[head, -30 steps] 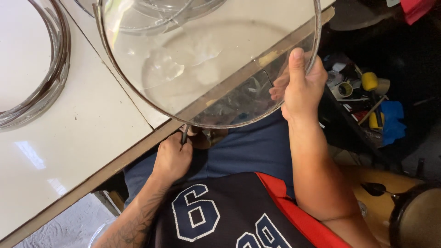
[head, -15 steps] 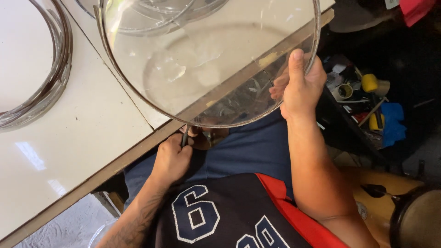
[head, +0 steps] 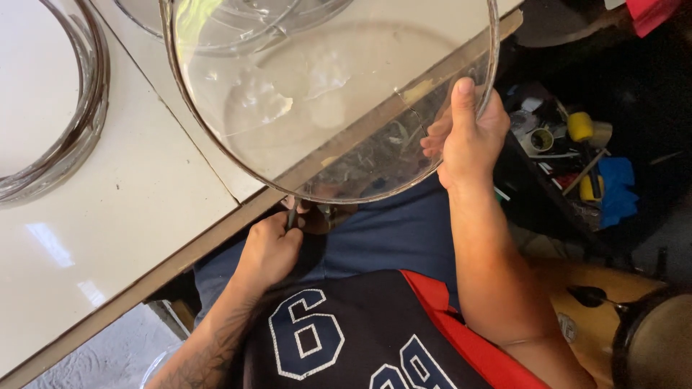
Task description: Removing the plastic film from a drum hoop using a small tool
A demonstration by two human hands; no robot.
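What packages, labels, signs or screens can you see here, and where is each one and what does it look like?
No clear packages, signs or screens.
Jersey: bottom centre, on the person; dark navy with white outlined numerals and a red stripe.
Clutter box: right, on the floor; yellow rolls, blue cloth, small items with labels too small to tell.

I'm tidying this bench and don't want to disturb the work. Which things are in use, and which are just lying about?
In use:
- large clear round plastic disc, gripped at its rim by the right hand
- small dark tool in the left hand

Lying about:
- clear hoops on the white table
- yellow tape rolls
- blue cloth
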